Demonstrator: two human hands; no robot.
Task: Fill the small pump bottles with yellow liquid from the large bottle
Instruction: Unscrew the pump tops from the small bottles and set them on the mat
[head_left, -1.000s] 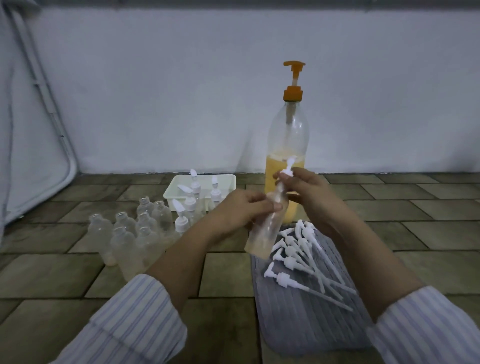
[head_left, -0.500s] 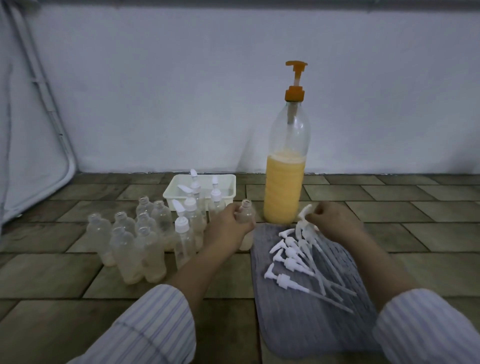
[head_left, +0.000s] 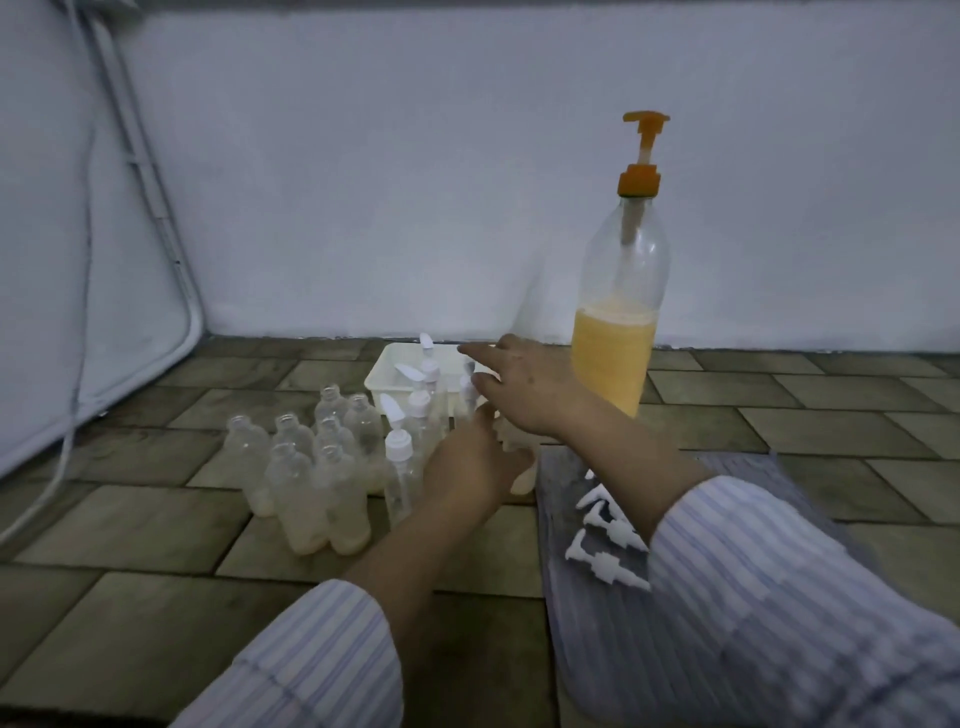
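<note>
I'm seeing L hand (head_left: 475, 462) gripping bottle (head_left: 522, 467), R hand (head_left: 524, 387) wide, reaching 11 o'clock; I'd be keeping bottle upright under pump (head_left: 641, 150).

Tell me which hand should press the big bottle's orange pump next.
Probably the right. The right hand is open and holds nothing, hovering over the white tray just beside the large bottle. The left hand grips a small bottle on the floor, which could go under the spout.
</note>
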